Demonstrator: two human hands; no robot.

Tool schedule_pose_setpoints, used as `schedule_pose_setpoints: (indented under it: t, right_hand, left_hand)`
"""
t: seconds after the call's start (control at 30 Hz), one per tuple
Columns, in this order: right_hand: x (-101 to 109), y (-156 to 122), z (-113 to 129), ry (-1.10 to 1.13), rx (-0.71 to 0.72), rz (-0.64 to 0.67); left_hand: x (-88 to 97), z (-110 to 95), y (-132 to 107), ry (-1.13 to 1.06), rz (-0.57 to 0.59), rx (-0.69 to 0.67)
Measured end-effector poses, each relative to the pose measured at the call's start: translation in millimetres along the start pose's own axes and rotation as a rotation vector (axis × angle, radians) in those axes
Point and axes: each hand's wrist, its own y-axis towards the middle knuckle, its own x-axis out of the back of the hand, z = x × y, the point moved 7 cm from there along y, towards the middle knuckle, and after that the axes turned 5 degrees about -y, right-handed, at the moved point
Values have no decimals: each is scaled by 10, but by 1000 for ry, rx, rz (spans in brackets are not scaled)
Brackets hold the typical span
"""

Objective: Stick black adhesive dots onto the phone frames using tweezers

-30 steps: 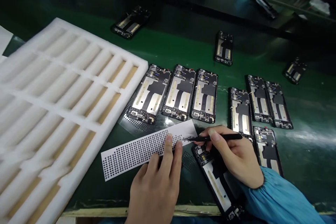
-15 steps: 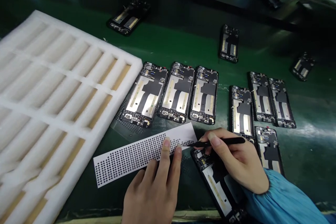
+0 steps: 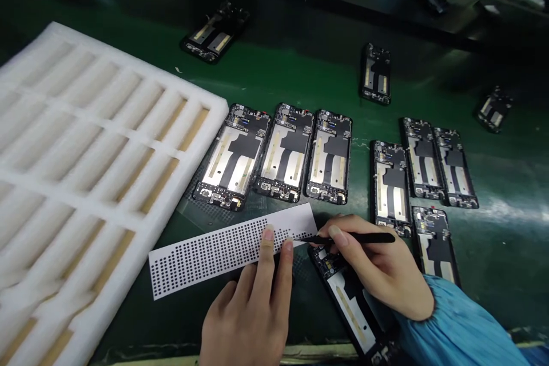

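Observation:
A white sheet with rows of small black dot stickers [image 3: 206,257] lies at a slant on the green table. Two outstretched fingers of my left hand [image 3: 253,303] press on its right part; the other visible fingers are bent beside its lower edge. My right hand [image 3: 377,269] pinches black tweezers [image 3: 369,237], whose tips touch the sheet near my left fingertip. Beneath my right hand lies an opened phone [image 3: 349,303] with its circuit board showing, partly covered by the hand and blue sleeve. Three more opened phones [image 3: 285,151] stand in a row just behind the sheet.
A white foam tray [image 3: 171,214] with long slots fills the left side. Several opened phones [image 3: 390,186] lie to the right, and others [image 3: 214,34] are spread farther back on the green table [image 3: 300,71]. A dark ledge runs along the back.
The view has shifted slightly. The tweezer tips stay at the sheet beside my left fingers, and both hands hold nearly the same pose. A person's hand at the far top right has become harder to see.

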Motion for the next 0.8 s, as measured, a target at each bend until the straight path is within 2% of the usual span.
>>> schedule_pose_setpoints:
  t: [0.17,0.33,0.6,0.8]
  right_hand:
    - [14,4,42,-11,50,19]
    - [13,-15,-32,24,55,5]
    - [14,-44,-157,89,-51,-96]
    - [37,-24,-168,84,-59,-110]
  left_hand:
    - [-9,1,3,3,-17,11]
    - [-2,29,-7,-33,-50,23]
    - [-57,34,-5,-20,-56,46]
    - [-74,57,-53,-56,-74,73]
